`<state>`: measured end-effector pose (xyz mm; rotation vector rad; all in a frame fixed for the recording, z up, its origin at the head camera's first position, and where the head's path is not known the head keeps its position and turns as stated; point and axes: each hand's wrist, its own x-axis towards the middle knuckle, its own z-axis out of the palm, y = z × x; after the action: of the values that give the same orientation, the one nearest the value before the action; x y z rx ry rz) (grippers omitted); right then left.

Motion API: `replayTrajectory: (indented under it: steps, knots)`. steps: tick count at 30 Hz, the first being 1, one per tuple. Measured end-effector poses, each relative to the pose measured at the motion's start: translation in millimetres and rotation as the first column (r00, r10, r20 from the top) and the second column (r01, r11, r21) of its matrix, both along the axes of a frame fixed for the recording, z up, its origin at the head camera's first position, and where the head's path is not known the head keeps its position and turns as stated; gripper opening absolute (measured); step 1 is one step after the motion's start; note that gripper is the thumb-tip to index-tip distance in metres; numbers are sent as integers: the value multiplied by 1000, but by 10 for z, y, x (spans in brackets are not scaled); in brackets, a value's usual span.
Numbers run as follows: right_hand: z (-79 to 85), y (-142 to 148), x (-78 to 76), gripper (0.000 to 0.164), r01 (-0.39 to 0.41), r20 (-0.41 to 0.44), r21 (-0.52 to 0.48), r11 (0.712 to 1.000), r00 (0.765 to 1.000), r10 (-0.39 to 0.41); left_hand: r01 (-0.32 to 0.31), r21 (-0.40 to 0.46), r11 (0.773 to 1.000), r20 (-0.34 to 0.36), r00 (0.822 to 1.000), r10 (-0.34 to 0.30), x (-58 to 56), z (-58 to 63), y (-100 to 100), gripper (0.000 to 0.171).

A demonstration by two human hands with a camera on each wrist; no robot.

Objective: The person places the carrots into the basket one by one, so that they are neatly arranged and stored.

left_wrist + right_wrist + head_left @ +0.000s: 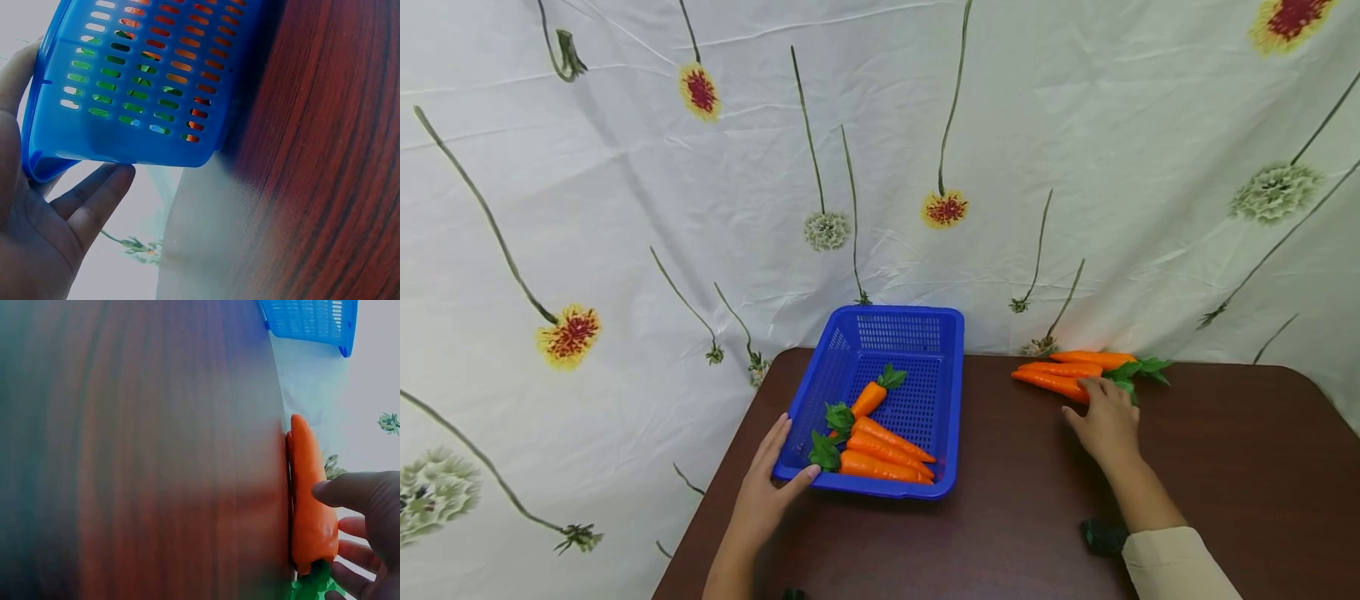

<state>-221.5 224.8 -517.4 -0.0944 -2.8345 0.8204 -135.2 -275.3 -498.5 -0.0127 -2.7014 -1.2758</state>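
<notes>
Nearest you: brown table (1015,525) top runs right across in front of the blue basket (957,400) and on past your right sleeve (1180,562). That stretch is your main room to move. Table's left edge slants away just left of the basket, so only a narrow strip on that side.

Watch a dark object (1103,536) just beside your right sleeve; can't tell what it is.

Your left hand (763,487) is at the basket's near-left corner: fingers straight along the left side, thumb at the near rim, not clenched.

Four orange carrots (883,468) inside: three lie by the near wall, leaves to the left, one behind them, angled, leaves pointing away from you.

Your right hand (1103,421) is farther out, over the leafy end of a bunch of three carrots (1048,384). Fingers loose and parted, grasp not closed; can't tell if the thumb touches the front carrot. Bunch sits at the table's far edge, a short gap right of the basket, tips pointing left. More tabletop runs from there to the rounded far-right corner.

Past the far edge, flower-printed cloth (1037,117) hangs close behind basket and bunch, blocking reach that way.
</notes>
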Motion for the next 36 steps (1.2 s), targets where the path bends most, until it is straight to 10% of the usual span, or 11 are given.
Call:
replayTrajectory:
  steps: [36]
  knots:
    - [20, 62, 3, 49, -60, 63, -53, 997, 996, 63, -6, 8, 1000, 7, 1000, 6, -2, -15, -10, 86]
